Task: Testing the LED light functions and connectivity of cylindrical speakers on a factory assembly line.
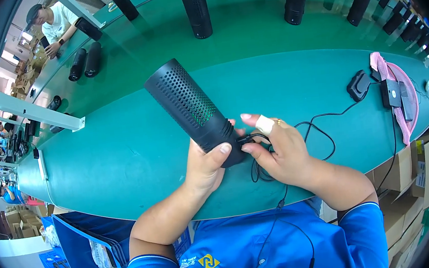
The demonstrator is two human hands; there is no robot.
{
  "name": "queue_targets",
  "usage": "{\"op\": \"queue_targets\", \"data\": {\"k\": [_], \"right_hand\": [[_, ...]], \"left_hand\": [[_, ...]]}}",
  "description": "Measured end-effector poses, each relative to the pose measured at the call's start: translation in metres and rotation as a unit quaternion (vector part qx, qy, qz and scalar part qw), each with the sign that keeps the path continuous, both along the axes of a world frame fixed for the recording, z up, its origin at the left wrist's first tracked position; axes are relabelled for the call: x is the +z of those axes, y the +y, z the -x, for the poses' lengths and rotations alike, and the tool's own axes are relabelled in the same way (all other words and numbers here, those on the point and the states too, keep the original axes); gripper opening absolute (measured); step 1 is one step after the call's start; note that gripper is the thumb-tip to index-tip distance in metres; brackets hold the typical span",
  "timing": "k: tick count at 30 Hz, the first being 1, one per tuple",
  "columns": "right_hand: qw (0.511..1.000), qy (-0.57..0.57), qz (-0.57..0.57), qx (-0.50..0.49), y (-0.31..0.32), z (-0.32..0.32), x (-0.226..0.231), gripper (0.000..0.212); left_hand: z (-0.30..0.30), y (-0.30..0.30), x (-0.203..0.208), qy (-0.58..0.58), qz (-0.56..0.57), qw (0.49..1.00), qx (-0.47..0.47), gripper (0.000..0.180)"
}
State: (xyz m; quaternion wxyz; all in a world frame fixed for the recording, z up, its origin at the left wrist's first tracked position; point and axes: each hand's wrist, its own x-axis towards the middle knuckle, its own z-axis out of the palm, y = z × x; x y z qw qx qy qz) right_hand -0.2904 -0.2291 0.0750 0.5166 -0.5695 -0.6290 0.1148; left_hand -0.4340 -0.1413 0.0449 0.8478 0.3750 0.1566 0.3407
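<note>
A black cylinder with a perforated upper part (190, 102) leans to the left above the green table. My left hand (204, 161) is wrapped round its lower end, thumb across the front. Close to the base, my right hand (279, 150) pinches a black cable plug (246, 139) against the cylinder's side; I cannot tell how deep it sits. White tape wraps a finger of that hand. From the plug a black cable (322, 117) loops over the table to the right. The cylinder's underside is hidden by my left hand.
Several similar black cylinders (195, 10) stand along the green surface (246, 36) beyond the table. At right lie a black adapter (390, 93), a small black device (359, 86) and a pink band (404, 98). Blue bins (88, 246) and cardboard boxes (405, 208) flank me. A person (54, 25) works at far left.
</note>
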Motion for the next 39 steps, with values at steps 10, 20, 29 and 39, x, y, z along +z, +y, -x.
{"op": "queue_targets", "data": {"k": [10,20,29,39], "right_hand": [[0.993,-0.074,0.086,-0.002,-0.003,0.000,0.000,0.012],[0.993,-0.084,0.078,-0.021,-0.003,0.007,-0.011,0.012],[0.992,-0.002,0.112,0.066,0.017,-0.030,-0.007,0.006],[0.996,-0.088,0.016,0.026,0.008,-0.021,-0.003,0.030]], "left_hand": [[0.006,0.001,-0.006,0.051,-0.116,0.989,0.073,0.057],[0.010,-0.002,-0.009,0.086,-0.191,0.974,0.091,0.058],[0.006,0.019,0.011,-0.064,0.021,0.998,-0.017,0.056],[0.017,0.025,-0.001,0.155,-0.307,0.924,0.166,0.069]]}}
